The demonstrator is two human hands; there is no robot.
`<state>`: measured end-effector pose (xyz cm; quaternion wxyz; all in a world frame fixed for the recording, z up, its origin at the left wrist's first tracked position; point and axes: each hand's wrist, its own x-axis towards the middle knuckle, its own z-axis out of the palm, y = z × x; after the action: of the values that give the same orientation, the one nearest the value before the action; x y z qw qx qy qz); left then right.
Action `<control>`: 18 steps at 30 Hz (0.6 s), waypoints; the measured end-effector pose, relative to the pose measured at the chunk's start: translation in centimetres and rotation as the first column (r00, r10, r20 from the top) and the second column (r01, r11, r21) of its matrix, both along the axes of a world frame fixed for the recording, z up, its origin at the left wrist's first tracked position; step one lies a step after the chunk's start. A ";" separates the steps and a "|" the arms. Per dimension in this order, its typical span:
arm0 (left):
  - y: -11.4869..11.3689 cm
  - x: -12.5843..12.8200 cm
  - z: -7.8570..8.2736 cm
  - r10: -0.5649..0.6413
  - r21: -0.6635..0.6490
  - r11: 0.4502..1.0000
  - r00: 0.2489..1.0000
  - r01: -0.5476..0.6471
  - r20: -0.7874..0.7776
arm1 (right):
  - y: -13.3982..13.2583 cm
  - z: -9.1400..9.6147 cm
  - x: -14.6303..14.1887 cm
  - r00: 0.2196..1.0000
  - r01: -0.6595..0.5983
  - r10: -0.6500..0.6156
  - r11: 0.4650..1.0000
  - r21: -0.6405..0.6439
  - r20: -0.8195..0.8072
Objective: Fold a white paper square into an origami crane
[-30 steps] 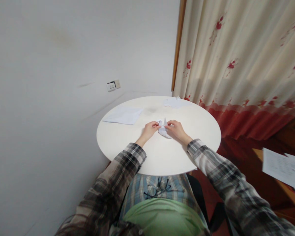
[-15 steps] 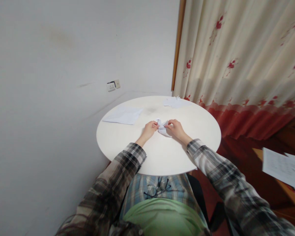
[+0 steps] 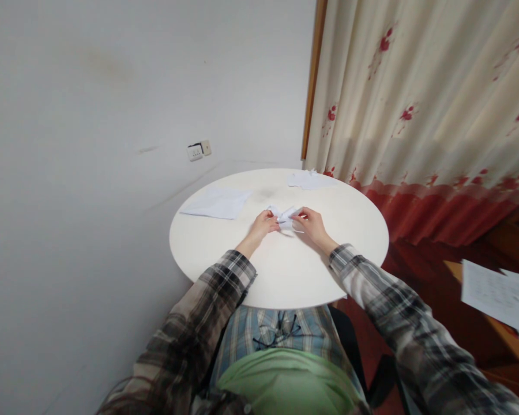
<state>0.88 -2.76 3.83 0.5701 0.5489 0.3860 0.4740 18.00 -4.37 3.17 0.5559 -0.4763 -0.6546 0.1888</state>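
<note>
A small folded piece of white paper (image 3: 285,217) is held just above the round white table (image 3: 225,253), near its middle. My left hand (image 3: 264,222) pinches the paper's left side with closed fingers. My right hand (image 3: 311,222) pinches its right side the same way. The paper's flaps spread out sideways between the two hands. Both arms wear plaid sleeves.
A flat white sheet (image 3: 218,203) lies at the table's far left. A crumpled white paper (image 3: 305,180) sits at the far edge by the flowered curtain (image 3: 415,104). Loose printed sheets (image 3: 497,297) rest on a wooden surface at the right. A wall runs along the left.
The paper's upright point has come down and its flaps now spread sideways. Both hands have shifted slightly away from me while keeping their pinch.
</note>
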 end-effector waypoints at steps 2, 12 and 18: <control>0.0 0.0 0.0 -0.008 -0.007 1.000 1.000 0.008 0.029 | 0.3 -0.2 0.0 0.996 -0.042 0.040 0.999 -0.022 -0.077; 0.0 -0.3 -0.2 -0.036 -0.046 0.998 0.994 0.041 0.108 | 1.3 -1.1 0.2 0.941 -0.198 0.144 0.968 -0.152 -0.305; -0.3 -0.3 0.1 -0.069 -0.053 0.996 0.996 0.071 0.048 | 1.0 -1.1 0.0 0.918 -0.249 0.162 0.946 -0.207 -0.363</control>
<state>0.56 -3.06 3.91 0.6097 0.5354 0.3661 0.4556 18.01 -3.40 2.09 0.5735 -0.4303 -0.5660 0.4068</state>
